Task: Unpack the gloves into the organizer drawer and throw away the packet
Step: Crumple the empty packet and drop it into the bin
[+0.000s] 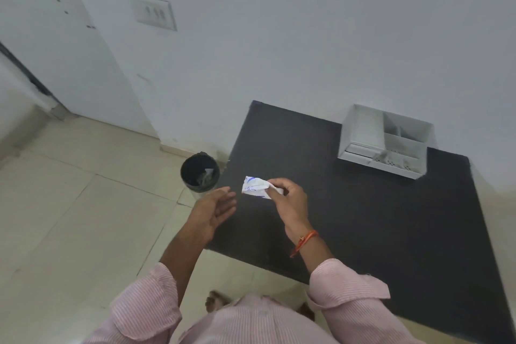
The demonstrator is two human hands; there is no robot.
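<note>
My right hand (pixel 287 198) pinches a crumpled white packet (pixel 255 186) with blue print, held above the left part of the dark table (pixel 363 218). My left hand (pixel 215 209) is open, palm up, just left of the packet over the table's left edge, holding nothing. The white organizer (pixel 385 142) stands at the back of the table against the wall, its bottom drawer pushed in or nearly so. No gloves are visible from here.
A black round bin (pixel 199 172) with some scraps inside stands on the tiled floor, just left of the table's back-left corner. A white wall with a switch plate (pixel 155 13) rises behind. My bare feet show below my pink striped shirt.
</note>
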